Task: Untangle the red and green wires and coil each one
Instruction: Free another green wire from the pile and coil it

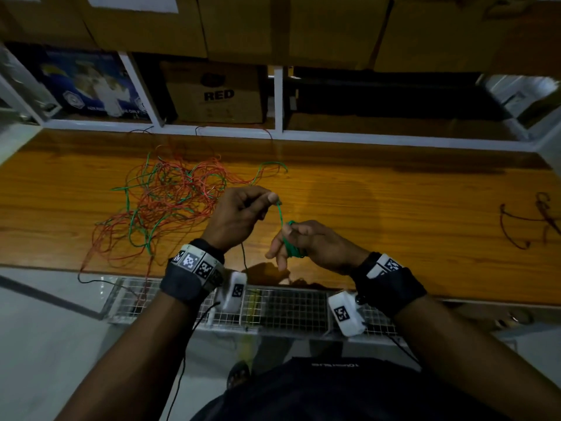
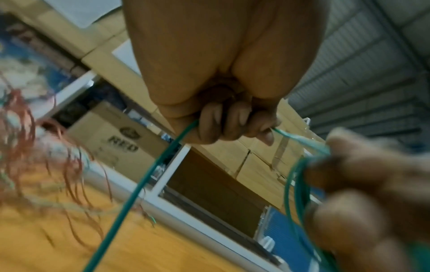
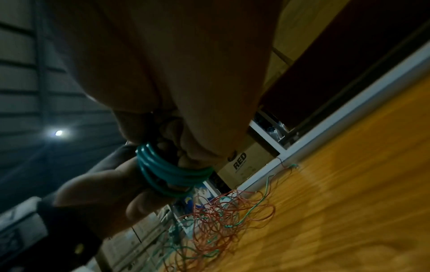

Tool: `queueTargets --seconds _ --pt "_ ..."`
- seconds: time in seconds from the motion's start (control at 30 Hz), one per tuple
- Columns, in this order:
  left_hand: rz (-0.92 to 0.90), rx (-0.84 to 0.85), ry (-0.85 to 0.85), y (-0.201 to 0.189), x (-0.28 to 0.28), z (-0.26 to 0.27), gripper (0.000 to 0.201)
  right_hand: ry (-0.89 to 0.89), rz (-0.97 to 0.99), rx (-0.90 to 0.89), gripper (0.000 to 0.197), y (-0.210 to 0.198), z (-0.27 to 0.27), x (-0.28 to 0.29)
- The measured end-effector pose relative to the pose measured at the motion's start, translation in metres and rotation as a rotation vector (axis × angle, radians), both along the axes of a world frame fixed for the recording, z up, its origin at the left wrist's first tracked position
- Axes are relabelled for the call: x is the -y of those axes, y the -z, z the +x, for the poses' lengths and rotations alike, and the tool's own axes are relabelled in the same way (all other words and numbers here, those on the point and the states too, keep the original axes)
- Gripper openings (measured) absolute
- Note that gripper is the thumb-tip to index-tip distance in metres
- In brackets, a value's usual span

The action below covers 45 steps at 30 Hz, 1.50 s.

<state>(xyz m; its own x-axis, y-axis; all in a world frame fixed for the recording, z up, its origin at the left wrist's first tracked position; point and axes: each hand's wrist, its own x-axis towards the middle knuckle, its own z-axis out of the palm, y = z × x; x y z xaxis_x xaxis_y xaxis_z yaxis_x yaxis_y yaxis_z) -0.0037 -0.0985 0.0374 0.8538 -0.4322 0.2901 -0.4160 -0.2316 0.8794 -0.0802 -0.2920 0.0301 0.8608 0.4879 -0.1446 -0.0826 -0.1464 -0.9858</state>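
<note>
Green wire [image 1: 280,214]: few turns round right hand [image 1: 306,244] fingers; left hand [image 1: 239,212] pinches feed. Tangle [image 1: 170,196] beyond left hand mostly unsorted; red uncoiled.

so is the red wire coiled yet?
No, the red wire lies loose on the table, tangled with green; only green wire loops round the right hand.

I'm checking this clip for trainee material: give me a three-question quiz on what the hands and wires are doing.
1. True or false: the right hand holds a green coil.
2. The left hand pinches which wire? A) red B) green C) black
3. Fill in: the tangle lies on the ____ bench.

Key: 1 true; 2 B; 3 wooden.
</note>
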Motion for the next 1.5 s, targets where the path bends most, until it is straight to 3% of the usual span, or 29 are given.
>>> queueTargets --seconds 0.1,0.2,0.3,0.4,0.47,0.6,0.63,0.7,0.8,0.9,0.97,1.07,1.23,1.33,1.5 --pt "-0.105 -0.074 0.022 0.003 0.013 -0.004 0.025 -0.056 0.127 -0.087 0.046 -0.011 -0.005 -0.005" --pt "-0.178 -0.147 0.035 0.008 0.019 -0.014 0.024 -0.041 0.389 -0.13 0.038 -0.026 -0.007 -0.009" --pt "-0.206 -0.259 0.084 0.014 0.024 -0.029 0.014 0.089 0.682 -0.151 0.035 -0.04 -0.008 -0.015" --pt "-0.131 -0.338 0.124 0.027 0.033 -0.042 0.031 0.266 0.871 -0.13 0.034 -0.049 0.0 -0.02" --pt "-0.119 -0.358 0.188 0.032 0.033 -0.053 0.034 0.427 0.692 0.083 0.035 -0.052 0.011 -0.016" --pt "-0.083 -0.355 0.128 0.041 0.018 -0.061 0.028 0.822 -0.206 0.628 0.028 -0.049 0.03 0.007" --pt "-0.086 -0.331 0.1 0.041 0.013 -0.062 0.026 0.817 -0.397 0.698 0.026 -0.047 0.031 0.012" --pt "-0.091 -0.271 0.033 0.037 0.001 -0.057 0.024 0.662 -0.722 0.654 0.022 -0.041 0.028 0.019" --pt "-0.04 -0.136 -0.078 0.024 -0.013 -0.044 0.022 0.342 -0.871 0.508 0.032 -0.019 0.017 0.018" --pt "-0.014 -0.036 -0.095 0.011 -0.021 -0.034 0.025 0.156 -0.754 0.443 0.031 0.003 0.0 0.01" --pt "-0.004 -0.019 -0.058 0.007 -0.022 -0.032 0.028 0.075 -0.52 0.319 0.037 0.008 -0.012 0.001" --pt "-0.058 -0.048 -0.036 0.004 -0.02 -0.03 0.027 0.016 -0.187 0.1 0.051 0.002 -0.025 -0.01" --pt "-0.158 -0.12 -0.007 0.0 -0.009 -0.026 0.021 -0.11 0.125 -0.051 0.048 -0.015 -0.028 -0.017" --pt "-0.225 -0.17 0.008 0.004 -0.003 -0.028 0.024 -0.101 0.395 -0.113 0.042 -0.033 -0.029 -0.02" --pt "-0.317 -0.257 0.071 0.022 0.012 -0.044 0.032 0.085 0.667 -0.076 0.04 -0.061 -0.017 -0.013"
